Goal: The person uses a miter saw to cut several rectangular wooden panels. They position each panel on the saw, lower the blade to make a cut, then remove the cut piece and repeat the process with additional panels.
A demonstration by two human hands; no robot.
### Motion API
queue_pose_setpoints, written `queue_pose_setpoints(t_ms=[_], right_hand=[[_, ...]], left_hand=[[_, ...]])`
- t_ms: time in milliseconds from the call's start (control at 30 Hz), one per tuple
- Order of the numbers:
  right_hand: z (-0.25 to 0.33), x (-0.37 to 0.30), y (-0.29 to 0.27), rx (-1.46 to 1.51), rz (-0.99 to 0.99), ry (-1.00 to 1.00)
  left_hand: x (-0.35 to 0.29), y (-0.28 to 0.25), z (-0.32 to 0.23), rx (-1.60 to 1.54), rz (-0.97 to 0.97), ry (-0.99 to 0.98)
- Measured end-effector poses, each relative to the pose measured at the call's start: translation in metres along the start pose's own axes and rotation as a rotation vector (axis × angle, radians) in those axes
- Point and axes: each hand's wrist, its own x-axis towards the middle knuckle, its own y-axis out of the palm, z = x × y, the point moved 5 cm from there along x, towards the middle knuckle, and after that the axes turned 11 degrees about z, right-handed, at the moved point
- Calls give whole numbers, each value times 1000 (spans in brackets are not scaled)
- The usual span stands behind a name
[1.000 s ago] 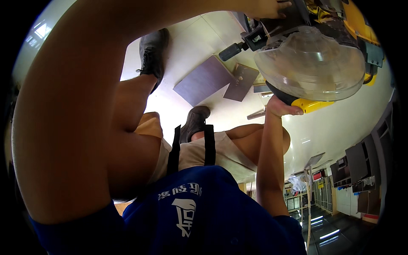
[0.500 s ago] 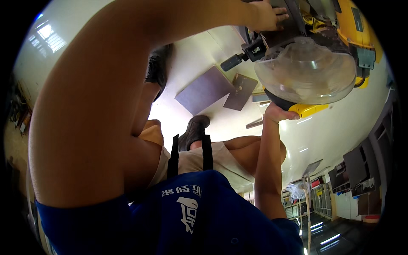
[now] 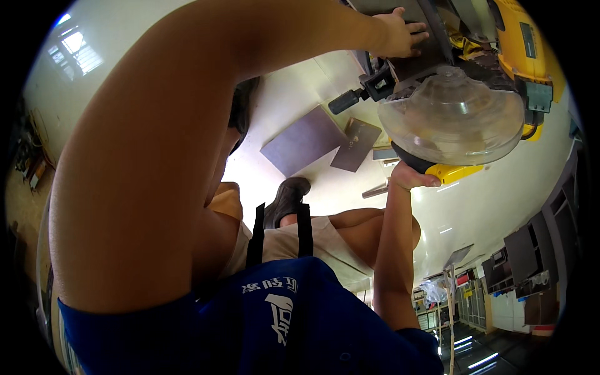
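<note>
A yellow-and-black miter saw (image 3: 522,47) with a clear, domed blade guard (image 3: 451,122) fills the upper right. My right hand (image 3: 411,177) wraps round its yellow-and-black handle (image 3: 459,173) just below the guard; the thumb shows, while most fingers are hidden. My left arm reaches across the top. The left hand (image 3: 400,36) lies with fingers spread on a dark grey board (image 3: 431,28) beside the saw. Next to this hand a black clamp (image 3: 377,81) with a knobbed handle juts out. The cutting spot behind the guard is blurred.
Grey panels (image 3: 303,140) lie on the pale, shiny floor (image 3: 275,94) past my shoe (image 3: 289,203). Tangled cables and clutter (image 3: 31,150) lie at the far left. Dark cabinets (image 3: 528,250) and racks (image 3: 469,300) stand at the lower right.
The saw, both hands and the floor panels sit slightly lower in the picture, as the view has shifted. Both hands keep their places on the handle and the board.
</note>
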Motion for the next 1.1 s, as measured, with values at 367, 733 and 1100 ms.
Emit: queue_pose_setpoints(t_ms=[367,733,1100], right_hand=[[1,3,6,78,7,-44],[14,6,14,21,11,-12],[9,6,9,32,14,-11]], left_hand=[[1,-1,-3,98,152,-40],[35,29,10,-286,54,-238],[25,19,6,-153,152,-162]])
